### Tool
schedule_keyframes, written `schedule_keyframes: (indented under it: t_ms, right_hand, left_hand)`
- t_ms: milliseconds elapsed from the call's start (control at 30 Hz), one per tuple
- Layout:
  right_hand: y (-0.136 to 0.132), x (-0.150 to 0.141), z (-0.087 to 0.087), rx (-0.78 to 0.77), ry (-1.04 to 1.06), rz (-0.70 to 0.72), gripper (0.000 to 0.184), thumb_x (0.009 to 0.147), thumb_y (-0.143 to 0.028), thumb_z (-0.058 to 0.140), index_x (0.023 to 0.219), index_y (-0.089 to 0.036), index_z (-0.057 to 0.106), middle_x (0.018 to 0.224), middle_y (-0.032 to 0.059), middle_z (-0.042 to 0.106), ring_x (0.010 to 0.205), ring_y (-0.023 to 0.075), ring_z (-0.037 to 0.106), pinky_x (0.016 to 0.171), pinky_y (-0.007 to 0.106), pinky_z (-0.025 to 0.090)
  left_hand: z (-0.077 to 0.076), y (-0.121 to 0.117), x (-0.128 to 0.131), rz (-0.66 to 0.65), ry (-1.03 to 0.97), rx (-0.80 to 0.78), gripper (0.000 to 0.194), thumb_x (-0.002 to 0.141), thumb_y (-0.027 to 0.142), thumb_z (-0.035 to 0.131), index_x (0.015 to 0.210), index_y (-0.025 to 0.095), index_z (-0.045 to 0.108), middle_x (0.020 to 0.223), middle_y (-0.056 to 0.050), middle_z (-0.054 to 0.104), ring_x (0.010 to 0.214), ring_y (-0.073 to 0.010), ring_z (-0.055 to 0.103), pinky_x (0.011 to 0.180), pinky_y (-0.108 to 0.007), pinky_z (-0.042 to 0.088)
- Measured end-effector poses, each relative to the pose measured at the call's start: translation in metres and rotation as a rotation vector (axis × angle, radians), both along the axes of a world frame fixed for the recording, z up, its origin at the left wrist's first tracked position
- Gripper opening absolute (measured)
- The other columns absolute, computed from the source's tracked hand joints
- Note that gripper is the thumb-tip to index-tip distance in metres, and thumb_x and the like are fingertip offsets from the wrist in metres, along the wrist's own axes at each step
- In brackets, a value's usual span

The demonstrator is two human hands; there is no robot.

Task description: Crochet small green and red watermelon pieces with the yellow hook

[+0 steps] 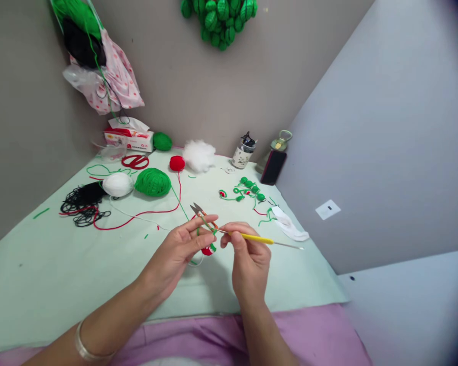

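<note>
My left hand [183, 246] pinches a small crocheted piece [209, 250] in red, white and green. Green yarn runs over its fingers and leads back to the green yarn ball [153, 182]. Between the fingers of my right hand [250, 254] is a crochet hook with a yellow handle [256, 238]. Its metal tip meets the green yarn at the top of the piece. Thread snips [200, 211] with orange handles lie just behind the left fingertips, partly hidden by them.
Behind are a white yarn ball [117, 184], black yarn [84, 203], a red ball [177, 163], white stuffing [199, 155] and red scissors [135, 161]. Finished green pieces [252, 186] lie right, near a jar [244, 151], a phone [274, 167] and a white strip [288, 223].
</note>
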State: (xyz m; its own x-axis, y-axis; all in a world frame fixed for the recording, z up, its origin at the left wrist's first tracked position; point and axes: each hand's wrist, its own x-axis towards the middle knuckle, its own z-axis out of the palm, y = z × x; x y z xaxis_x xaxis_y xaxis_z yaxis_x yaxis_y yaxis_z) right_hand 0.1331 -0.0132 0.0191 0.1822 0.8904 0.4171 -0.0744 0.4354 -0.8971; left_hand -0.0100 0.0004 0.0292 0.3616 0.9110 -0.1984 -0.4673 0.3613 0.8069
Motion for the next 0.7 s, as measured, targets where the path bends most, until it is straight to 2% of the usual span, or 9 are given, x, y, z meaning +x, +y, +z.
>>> schedule_keyframes:
  t_ms: [100,200,333,433,533,600,700]
  right_hand:
    - [0.001,0.008,0.000,-0.068,0.144,0.001,0.016,0.092,-0.026,0.060,0.084,-0.021,0.073,0.086,0.0014,0.065,0.064,0.0090,0.058,0.063,0.026,0.046]
    - [0.001,0.010,0.000,-0.121,0.252,0.066,0.016,0.091,-0.029,0.061,0.082,-0.021,0.072,0.083,0.0010,0.065,0.060,0.0082,0.056,0.058,0.024,0.045]
    - [0.000,0.006,-0.004,-0.138,0.179,0.129,0.015,0.091,-0.030,0.061,0.087,-0.022,0.074,0.087,0.0028,0.068,0.069,0.0115,0.058,0.065,0.026,0.047]
    - [0.000,0.004,-0.007,-0.145,0.116,0.115,0.015,0.092,-0.030,0.060,0.091,-0.023,0.074,0.088,0.0033,0.069,0.074,0.0128,0.058,0.068,0.027,0.046]
    - [0.001,0.004,-0.004,-0.121,0.086,0.094,0.015,0.093,-0.028,0.059,0.090,-0.024,0.073,0.087,0.0017,0.066,0.071,0.0114,0.056,0.066,0.027,0.045]
    - [0.003,0.005,0.003,-0.065,0.011,0.089,0.014,0.092,-0.027,0.060,0.089,-0.025,0.073,0.085,0.0007,0.062,0.067,0.0103,0.054,0.064,0.027,0.044]
    - [0.011,0.011,0.017,-0.004,-0.136,0.122,0.013,0.092,-0.025,0.060,0.090,-0.025,0.073,0.085,0.0003,0.059,0.066,0.0099,0.054,0.061,0.026,0.045]
  left_hand:
    - [0.000,0.001,-0.004,-0.012,-0.016,-0.044,0.039,0.077,0.027,0.077,0.115,0.022,0.071,0.088,-0.001,0.065,0.076,-0.0098,0.053,0.071,-0.021,0.039]
    - [0.000,-0.002,-0.003,-0.016,-0.004,-0.028,0.042,0.077,0.028,0.077,0.118,0.024,0.070,0.088,-0.001,0.064,0.077,-0.0107,0.054,0.070,-0.021,0.040]
    - [-0.002,-0.006,0.004,0.003,0.048,0.053,0.047,0.077,0.025,0.077,0.123,0.026,0.066,0.087,0.000,0.063,0.080,-0.0121,0.055,0.071,-0.023,0.041]
    - [-0.004,-0.007,0.005,-0.008,0.077,0.095,0.045,0.079,0.025,0.075,0.123,0.028,0.064,0.093,-0.001,0.065,0.085,-0.0125,0.056,0.075,-0.023,0.042]
    - [-0.002,-0.002,0.002,-0.018,0.136,0.203,0.025,0.084,0.028,0.071,0.109,0.025,0.068,0.092,0.001,0.065,0.088,-0.0125,0.056,0.078,-0.024,0.041]
    - [0.002,0.004,-0.001,-0.022,0.194,0.298,0.011,0.086,0.030,0.068,0.092,0.021,0.068,0.082,0.002,0.063,0.079,-0.0111,0.054,0.073,-0.023,0.041]
    - [0.013,0.020,-0.009,-0.080,0.276,0.410,0.015,0.086,0.030,0.068,0.079,0.018,0.064,0.073,0.003,0.058,0.069,-0.0095,0.049,0.065,-0.022,0.038]
